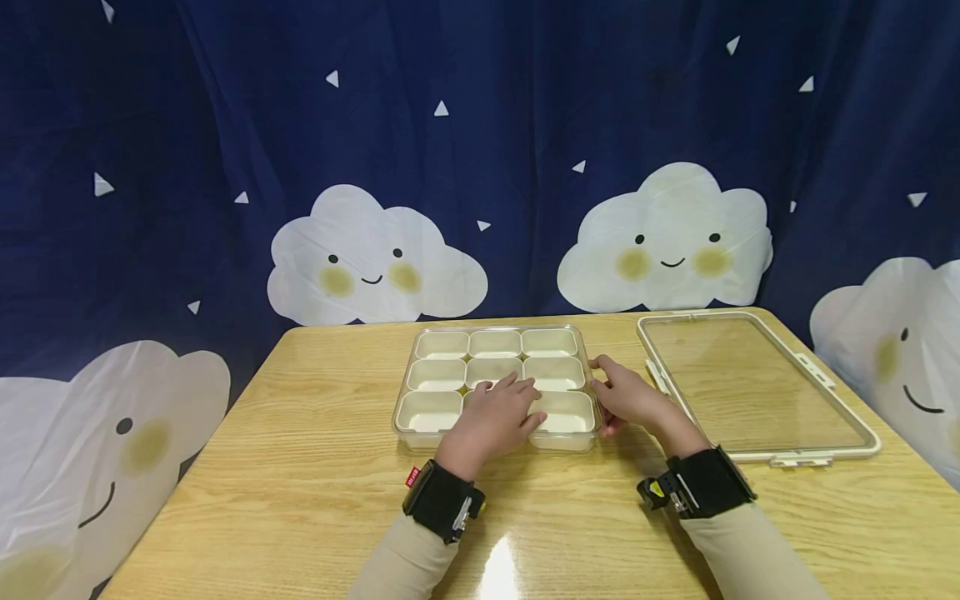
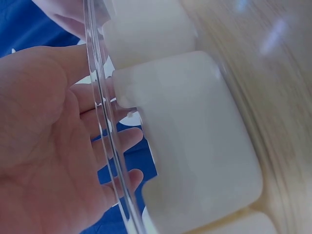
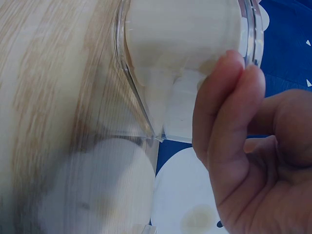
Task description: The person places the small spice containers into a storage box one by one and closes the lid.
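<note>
A person's left hand lies flat, fingers relaxed, over the front-middle cup of a clear tray holding 9 cream cups, mid-surface; the right hand curls its fingers on the tray's right rim. Steadying that rim while lifting 1 cup straight up looks the surest handling. The clear lid lies just right. A red wristband tag is unreadable.

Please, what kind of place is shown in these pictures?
Probably a staged recording corner, not a real kitchen: a dark blue curtain printed with smiling clouds hangs close behind a small wooden table. On it are only a clear tray of white compartments and its lid.
</note>
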Demonstrator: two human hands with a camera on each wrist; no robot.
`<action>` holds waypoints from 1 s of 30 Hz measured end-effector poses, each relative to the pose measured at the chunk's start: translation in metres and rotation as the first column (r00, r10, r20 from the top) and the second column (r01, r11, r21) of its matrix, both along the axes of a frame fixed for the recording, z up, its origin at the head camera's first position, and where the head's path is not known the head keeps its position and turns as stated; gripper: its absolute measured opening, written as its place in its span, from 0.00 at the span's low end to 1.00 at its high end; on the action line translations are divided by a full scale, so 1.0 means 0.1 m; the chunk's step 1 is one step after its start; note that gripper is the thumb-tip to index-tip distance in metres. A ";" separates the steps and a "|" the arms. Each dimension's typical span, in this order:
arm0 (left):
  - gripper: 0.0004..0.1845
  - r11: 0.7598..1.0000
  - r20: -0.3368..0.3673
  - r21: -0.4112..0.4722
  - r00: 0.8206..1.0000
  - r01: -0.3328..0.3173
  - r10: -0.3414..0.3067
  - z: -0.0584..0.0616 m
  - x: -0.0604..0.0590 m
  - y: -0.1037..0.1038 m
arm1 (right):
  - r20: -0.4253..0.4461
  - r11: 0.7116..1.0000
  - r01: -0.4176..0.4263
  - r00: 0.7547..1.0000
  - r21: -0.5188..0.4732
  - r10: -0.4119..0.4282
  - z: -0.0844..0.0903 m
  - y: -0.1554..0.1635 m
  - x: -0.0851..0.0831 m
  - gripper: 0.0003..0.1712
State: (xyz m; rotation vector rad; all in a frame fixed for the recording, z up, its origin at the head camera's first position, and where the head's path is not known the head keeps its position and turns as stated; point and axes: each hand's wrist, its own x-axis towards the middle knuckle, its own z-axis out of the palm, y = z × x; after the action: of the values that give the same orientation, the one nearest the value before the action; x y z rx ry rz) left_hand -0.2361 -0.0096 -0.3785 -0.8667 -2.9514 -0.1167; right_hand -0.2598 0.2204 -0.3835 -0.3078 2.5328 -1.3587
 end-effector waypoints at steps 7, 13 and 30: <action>0.21 1.000 -0.006 0.008 1.000 -0.003 0.003 0.00 0.00 -0.01 | -0.004 1.000 0.000 1.000 0.001 0.000 -0.02 0.01 -0.01 0.26; 0.19 0.999 -0.031 0.035 0.999 -0.031 0.032 0.01 0.02 -0.03 | -0.008 1.000 -0.003 1.000 0.000 0.003 -0.03 0.01 -0.02 0.26; 0.31 0.986 -0.041 0.168 0.999 0.016 -0.010 0.17 -0.06 -0.24 | 0.003 1.000 0.001 1.000 -0.010 -0.001 -0.01 0.01 -0.01 0.26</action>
State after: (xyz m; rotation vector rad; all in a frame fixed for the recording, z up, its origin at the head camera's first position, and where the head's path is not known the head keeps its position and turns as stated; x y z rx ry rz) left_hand -0.2418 -0.0341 -0.3618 -0.8545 -2.8481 -0.3392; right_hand -0.2609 0.2209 -0.3848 -0.3062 2.5251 -1.3712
